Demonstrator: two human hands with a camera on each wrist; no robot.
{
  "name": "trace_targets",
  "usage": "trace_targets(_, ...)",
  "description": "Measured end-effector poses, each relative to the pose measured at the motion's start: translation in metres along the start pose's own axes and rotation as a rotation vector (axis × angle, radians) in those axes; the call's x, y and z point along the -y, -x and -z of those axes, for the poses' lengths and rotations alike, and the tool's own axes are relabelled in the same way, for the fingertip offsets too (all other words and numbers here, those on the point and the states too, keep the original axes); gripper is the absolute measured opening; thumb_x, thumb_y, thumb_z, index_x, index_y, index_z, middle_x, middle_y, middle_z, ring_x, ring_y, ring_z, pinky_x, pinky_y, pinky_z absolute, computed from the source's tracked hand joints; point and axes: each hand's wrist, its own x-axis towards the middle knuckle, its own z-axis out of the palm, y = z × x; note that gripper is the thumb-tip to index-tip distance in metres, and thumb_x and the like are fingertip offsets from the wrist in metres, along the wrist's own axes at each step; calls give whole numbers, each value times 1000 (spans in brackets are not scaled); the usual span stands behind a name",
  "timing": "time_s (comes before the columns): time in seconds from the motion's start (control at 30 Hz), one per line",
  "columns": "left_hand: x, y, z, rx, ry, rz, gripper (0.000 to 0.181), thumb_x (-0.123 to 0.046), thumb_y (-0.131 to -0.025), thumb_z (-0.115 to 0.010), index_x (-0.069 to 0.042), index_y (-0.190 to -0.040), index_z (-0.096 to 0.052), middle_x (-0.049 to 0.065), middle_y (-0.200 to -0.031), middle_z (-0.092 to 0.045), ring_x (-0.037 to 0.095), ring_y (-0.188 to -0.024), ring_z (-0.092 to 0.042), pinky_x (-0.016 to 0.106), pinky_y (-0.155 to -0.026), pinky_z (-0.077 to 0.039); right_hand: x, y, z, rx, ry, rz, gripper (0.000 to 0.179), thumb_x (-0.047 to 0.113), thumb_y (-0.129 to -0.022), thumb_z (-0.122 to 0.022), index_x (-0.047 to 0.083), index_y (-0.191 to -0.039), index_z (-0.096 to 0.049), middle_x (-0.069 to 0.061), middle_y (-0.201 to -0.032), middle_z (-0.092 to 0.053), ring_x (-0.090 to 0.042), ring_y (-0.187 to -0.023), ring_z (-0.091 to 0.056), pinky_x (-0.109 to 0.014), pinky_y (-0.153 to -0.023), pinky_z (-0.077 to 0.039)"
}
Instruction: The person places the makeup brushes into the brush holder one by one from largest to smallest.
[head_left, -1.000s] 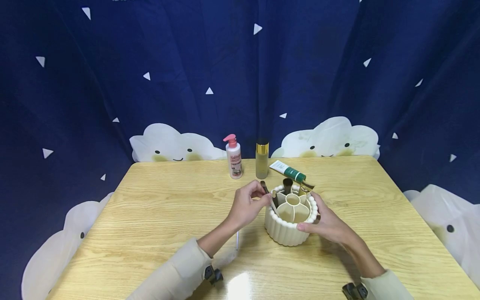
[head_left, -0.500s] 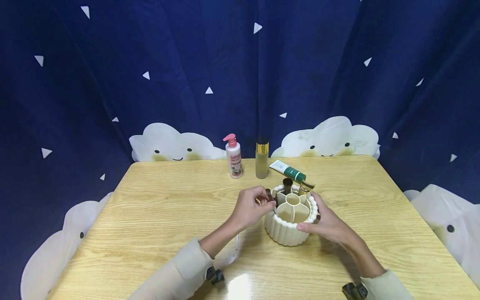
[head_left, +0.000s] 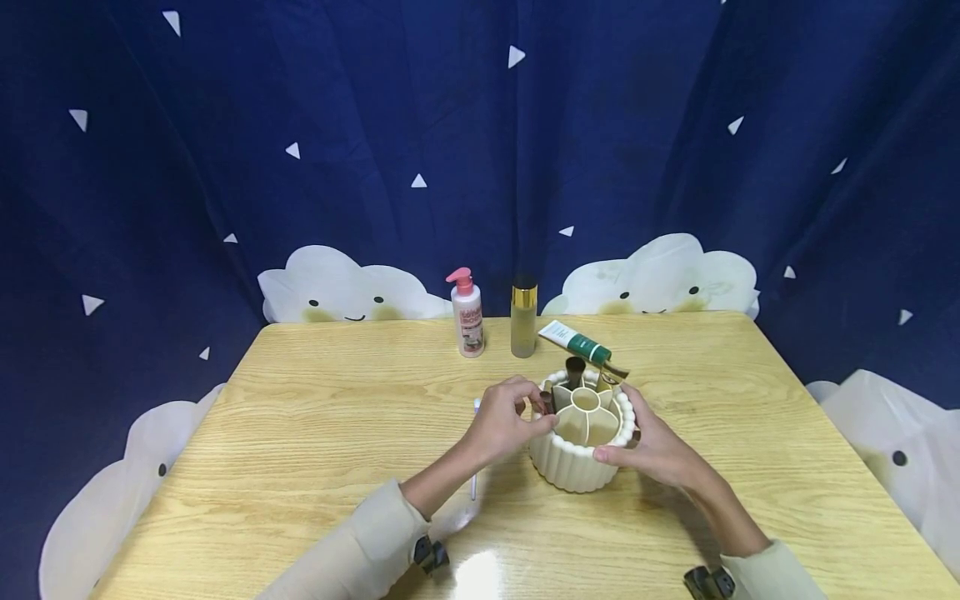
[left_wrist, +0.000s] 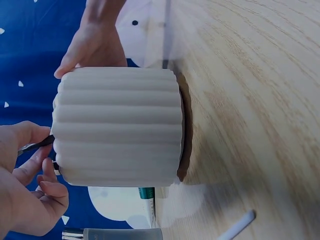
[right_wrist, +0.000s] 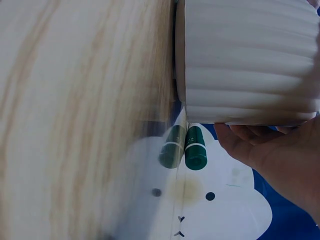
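Note:
A cream round holder (head_left: 573, 467) with ribbed walls, a beaded rim and petal-shaped compartments stands upright on the table. My right hand (head_left: 656, 442) grips its right side, thumb at the front rim; in the right wrist view, the fingers (right_wrist: 235, 142) lie against the ribbed wall. At the left rim, my left hand (head_left: 504, 421) pinches a dark makeup brush (head_left: 547, 402) between thumb and fingers. Its lower part is hidden inside the holder. Another dark-bristled makeup brush (head_left: 575, 371) stands in a rear compartment, and a gold-coloured item (head_left: 609, 377) pokes up beside it.
Behind the holder stand a white pump bottle (head_left: 469, 323) with a pink top and a frosted bottle (head_left: 523, 327) with a gold collar. A white-and-green tube (head_left: 577, 342) lies to their right. A thin white stick (left_wrist: 239, 226) lies left of the holder, partly behind my left arm.
My left hand has shifted slightly right and down, and the makeup brush has sunk lower into the left compartment. The right hand and the holder have stayed in place.

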Motion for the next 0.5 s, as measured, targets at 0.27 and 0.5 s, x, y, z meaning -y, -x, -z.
trace_targets(0.27,4,2,3,39,56,46,18,-17,-75,-77,-6,-78,-63,5,-77,-59,7,-61,-41,14,-54,-33,-1,0,-1,-3,7,3,105,24,-77,-75,5,-150,-2,-28,-145,-32,-47,-130,-38,-66,-105,-29)
trace_targets(0.5,8,3,10,80,130,99,24,-23,-74,-80,-9,-87,-64,5,-81,-59,6,-60,-41,15,-51,-33,0,0,-1,-8,8,0,105,24,-77,-75,5,-150,-2,-28,-146,-30,-47,-131,-37,-66,-104,-29)
